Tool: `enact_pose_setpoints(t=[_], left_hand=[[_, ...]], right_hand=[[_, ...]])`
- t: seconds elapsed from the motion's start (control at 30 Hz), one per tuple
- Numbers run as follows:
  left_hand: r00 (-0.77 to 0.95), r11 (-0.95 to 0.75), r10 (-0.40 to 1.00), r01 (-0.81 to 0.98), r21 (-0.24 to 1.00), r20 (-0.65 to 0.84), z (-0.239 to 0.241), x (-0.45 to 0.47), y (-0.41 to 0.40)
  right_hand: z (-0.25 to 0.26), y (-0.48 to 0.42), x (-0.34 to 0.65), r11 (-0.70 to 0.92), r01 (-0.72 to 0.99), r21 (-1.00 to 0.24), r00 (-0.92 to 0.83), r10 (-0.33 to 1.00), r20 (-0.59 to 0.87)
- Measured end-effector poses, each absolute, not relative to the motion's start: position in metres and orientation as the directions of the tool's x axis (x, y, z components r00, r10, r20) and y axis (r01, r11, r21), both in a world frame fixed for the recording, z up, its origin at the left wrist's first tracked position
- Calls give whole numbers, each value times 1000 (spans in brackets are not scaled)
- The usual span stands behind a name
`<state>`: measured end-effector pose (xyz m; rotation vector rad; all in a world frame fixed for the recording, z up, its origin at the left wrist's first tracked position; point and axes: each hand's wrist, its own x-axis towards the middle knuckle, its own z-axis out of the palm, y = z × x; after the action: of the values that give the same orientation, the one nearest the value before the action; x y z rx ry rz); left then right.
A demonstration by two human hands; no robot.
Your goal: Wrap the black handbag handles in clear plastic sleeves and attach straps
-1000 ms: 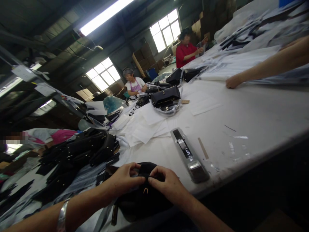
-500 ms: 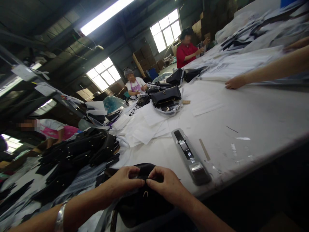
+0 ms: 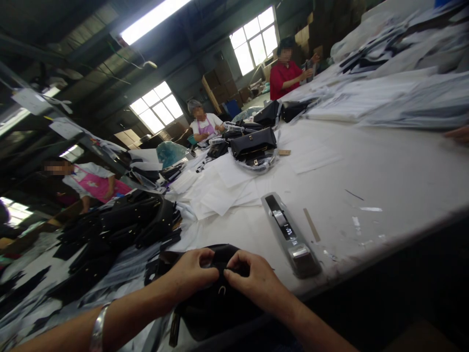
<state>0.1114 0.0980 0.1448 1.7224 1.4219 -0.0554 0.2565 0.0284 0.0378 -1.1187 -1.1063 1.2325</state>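
A black bag (image 3: pixel 214 305) with a small metal clasp lies at the near edge of the white table (image 3: pixel 384 171). My left hand (image 3: pixel 192 274) and my right hand (image 3: pixel 254 283) both pinch the bag's upper edge, fingertips almost meeting over the clasp. A silver bracelet sits on my left wrist. What exactly the fingertips grip is too dark to make out beyond the bag's material.
A long metal tape dispenser (image 3: pixel 291 237) lies just right of my hands. A heap of black bags (image 3: pixel 124 225) sits to the left, white sheets (image 3: pixel 220 190) behind, a black handbag (image 3: pixel 252 142) farther back. Three other people work at the far side.
A co-worker's arm that stretched across the table at the right has pulled back almost out of view. The person at the left has stood up. My hands stayed on the bag.
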Motion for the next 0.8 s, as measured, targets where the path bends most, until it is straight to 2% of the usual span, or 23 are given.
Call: enact_pose_setpoints(t=[0.23, 0.33, 0.5, 0.67, 0.8], left_hand=[[354, 60, 777, 782, 621, -521, 144, 111, 96], [383, 18, 787, 769, 639, -483, 142, 110, 98], [390, -36, 810, 778, 628, -437, 139, 109, 99], [372, -51, 823, 802, 594, -431, 133, 108, 97], [401, -94, 819, 800, 592, -411, 135, 106, 101]], right_hand=[[41, 32, 258, -32, -82, -996, -15, 999, -31], [40, 33, 257, -30, -48, -998, -27, 999, -29], [35, 38, 256, -34, 15, -999, -48, 998, -35], [32, 45, 255, -104, 19, -994, -122, 987, -105], [28, 43, 257, -123, 50, -991, -114, 985, -128]])
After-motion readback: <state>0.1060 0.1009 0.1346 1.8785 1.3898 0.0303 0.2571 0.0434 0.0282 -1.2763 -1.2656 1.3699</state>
